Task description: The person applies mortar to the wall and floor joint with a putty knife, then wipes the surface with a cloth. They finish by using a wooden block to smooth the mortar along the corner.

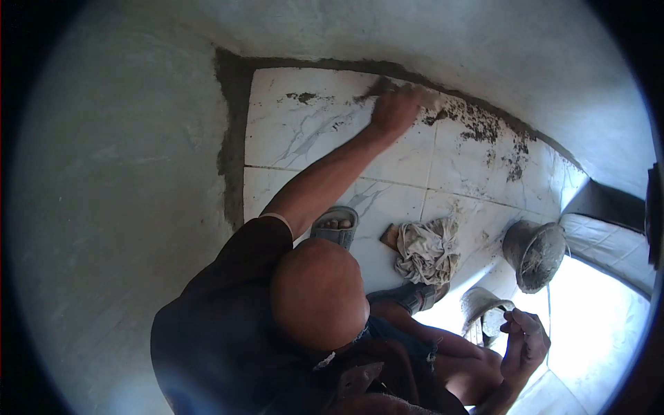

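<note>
Crouching on marbled floor tiles (290, 142), co-worker (318, 294) w/ L hand (398, 111) clutching blurred tool (378, 87), R hand (526, 342) curled, can't tell if grasping anything, crumpled rag (429, 249) nr mortar-caked bucket (520, 243)

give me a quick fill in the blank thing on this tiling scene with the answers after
The floor is laid with pale, grey-veined ____.
The bare toes near the bent arm show through the open front of a ____.
A crumpled, stained ____ lies right of those toes.
The dirt patches right of the reaching hand are ____ in colour than the floor around them.

Missing words: tiles; sandal; cloth; darker
</note>
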Action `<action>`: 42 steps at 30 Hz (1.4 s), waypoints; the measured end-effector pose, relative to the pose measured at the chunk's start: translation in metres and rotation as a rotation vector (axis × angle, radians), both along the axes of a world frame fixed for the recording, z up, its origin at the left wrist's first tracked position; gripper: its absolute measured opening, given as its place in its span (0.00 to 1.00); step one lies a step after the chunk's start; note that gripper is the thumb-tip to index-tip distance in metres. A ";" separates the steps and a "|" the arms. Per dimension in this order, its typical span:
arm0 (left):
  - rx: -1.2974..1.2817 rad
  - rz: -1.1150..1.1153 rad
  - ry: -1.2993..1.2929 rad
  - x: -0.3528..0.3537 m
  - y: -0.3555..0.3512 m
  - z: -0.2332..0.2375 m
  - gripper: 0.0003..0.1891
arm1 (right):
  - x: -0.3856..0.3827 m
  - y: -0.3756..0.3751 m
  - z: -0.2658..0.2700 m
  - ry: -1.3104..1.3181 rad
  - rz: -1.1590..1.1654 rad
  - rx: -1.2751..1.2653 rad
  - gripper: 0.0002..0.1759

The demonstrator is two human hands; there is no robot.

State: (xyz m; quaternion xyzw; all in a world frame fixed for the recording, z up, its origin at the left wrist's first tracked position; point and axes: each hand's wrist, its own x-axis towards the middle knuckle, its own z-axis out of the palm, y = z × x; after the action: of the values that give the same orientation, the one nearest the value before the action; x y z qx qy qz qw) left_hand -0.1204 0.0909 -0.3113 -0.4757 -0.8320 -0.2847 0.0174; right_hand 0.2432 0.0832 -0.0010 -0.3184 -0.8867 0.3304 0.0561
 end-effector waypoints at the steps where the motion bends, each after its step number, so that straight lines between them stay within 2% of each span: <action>1: -0.017 -0.045 -0.057 0.006 0.000 0.017 0.18 | -0.002 0.000 0.000 -0.004 0.006 0.006 0.12; 2: -0.016 -0.032 -0.053 0.008 -0.006 0.034 0.18 | -0.004 -0.001 0.002 -0.016 -0.027 -0.027 0.12; 4: 0.020 -0.027 -0.221 0.007 -0.025 0.056 0.19 | -0.001 0.001 0.000 -0.024 -0.014 -0.025 0.11; 5: 0.009 -0.013 -0.215 -0.001 -0.039 0.054 0.19 | 0.003 0.003 -0.002 -0.036 -0.017 -0.021 0.11; 7: 0.174 0.138 -0.147 -0.024 -0.079 0.048 0.20 | 0.007 0.004 -0.008 -0.014 -0.031 -0.027 0.11; 9: 0.119 0.311 -0.152 -0.061 -0.128 0.047 0.20 | 0.007 0.006 -0.008 -0.025 -0.040 -0.038 0.10; 10: 0.121 0.414 -0.033 -0.083 -0.151 0.033 0.20 | 0.007 0.006 -0.009 -0.025 -0.042 -0.038 0.10; 12: 0.021 0.571 -0.020 -0.114 -0.188 0.036 0.20 | 0.005 0.006 -0.010 -0.014 -0.064 -0.016 0.11; 15: 0.001 0.616 0.004 -0.134 -0.210 0.013 0.20 | 0.004 0.010 -0.010 -0.027 -0.011 -0.006 0.11; 17: 0.070 0.461 0.063 -0.117 -0.192 -0.006 0.19 | 0.002 0.008 -0.010 -0.020 -0.028 -0.004 0.11; 21: 0.161 0.249 -0.115 -0.047 -0.110 0.003 0.20 | -0.005 0.008 -0.009 -0.010 -0.010 -0.049 0.10; 22: 0.161 0.254 -0.115 -0.038 -0.100 0.015 0.20 | -0.007 0.007 -0.010 -0.011 -0.005 -0.049 0.10; 24: 0.111 0.211 -0.377 -0.027 -0.084 0.045 0.22 | -0.008 0.008 -0.011 -0.005 0.019 -0.026 0.11; 26: 0.185 0.328 -0.179 -0.049 -0.096 0.032 0.24 | -0.005 0.007 -0.008 -0.015 -0.002 -0.021 0.11; 27: 0.191 0.330 -0.242 -0.065 -0.111 0.048 0.25 | -0.003 0.006 -0.007 -0.022 -0.016 -0.019 0.12; 28: 0.161 0.415 -0.106 -0.092 -0.125 0.028 0.22 | -0.001 0.007 -0.006 -0.025 -0.031 -0.012 0.12; 29: 0.138 0.428 -0.007 -0.107 -0.136 0.033 0.20 | 0.001 0.006 -0.005 -0.033 -0.036 -0.025 0.12; 31: 0.044 0.470 0.041 -0.116 -0.135 0.023 0.19 | 0.003 0.006 -0.004 -0.040 -0.040 -0.038 0.12; 33: 0.053 0.347 0.089 -0.109 -0.119 -0.007 0.18 | 0.003 0.007 -0.006 -0.052 -0.035 -0.041 0.12; 35: -0.195 0.246 -0.078 -0.070 -0.074 -0.005 0.19 | -0.003 0.007 -0.007 -0.047 -0.015 -0.017 0.12; 37: -0.132 0.073 -0.121 -0.021 -0.036 -0.003 0.19 | -0.010 0.006 -0.007 -0.033 0.014 0.000 0.12; 39: -0.118 -0.047 -0.058 0.006 -0.021 0.017 0.13 | -0.016 0.006 -0.008 -0.020 0.032 -0.014 0.11; 40: -0.118 -0.041 -0.057 0.009 -0.026 0.029 0.13 | -0.017 0.006 -0.008 -0.019 0.038 -0.014 0.11; 42: 0.075 -0.066 -0.208 0.006 -0.044 0.047 0.15 | -0.017 0.005 -0.008 -0.027 0.037 -0.014 0.12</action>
State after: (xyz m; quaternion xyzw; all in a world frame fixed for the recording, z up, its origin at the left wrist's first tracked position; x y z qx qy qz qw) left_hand -0.1140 0.0464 -0.2647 -0.4699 -0.8019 -0.3639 -0.0605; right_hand 0.2264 0.0884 -0.0091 -0.3067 -0.8908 0.3335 0.0356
